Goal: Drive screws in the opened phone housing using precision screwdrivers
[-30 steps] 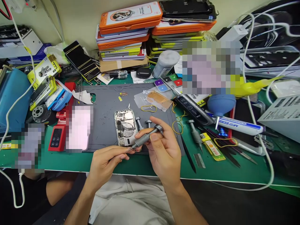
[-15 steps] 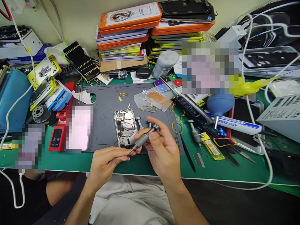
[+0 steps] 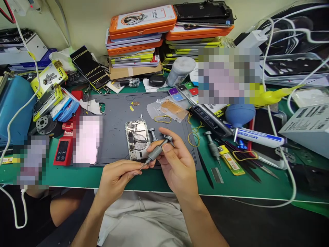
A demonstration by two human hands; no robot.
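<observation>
With fingers closed, the right hand (image 3: 178, 166) gripped a screwdriver (image 3: 155, 153) while the left hand (image 3: 114, 176) pinched its thin end, where steadiness mattered most

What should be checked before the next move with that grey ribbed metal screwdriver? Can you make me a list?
1. Right grip holding the grey ribbed metal screwdriver: ok, fingers are around its handle.
2. Left grip at the thin metal tip: ok, its fingertips are right there.
3. Tiny part pinched in the left fingertips: cannot tell, too small to see.
4. Open, pale-rimmed rectangular phone resting on the flat dark-grey mat: ok.
5. Mat free of loose bits: not ok, small yellow scraps lie beyond the phone.
</observation>
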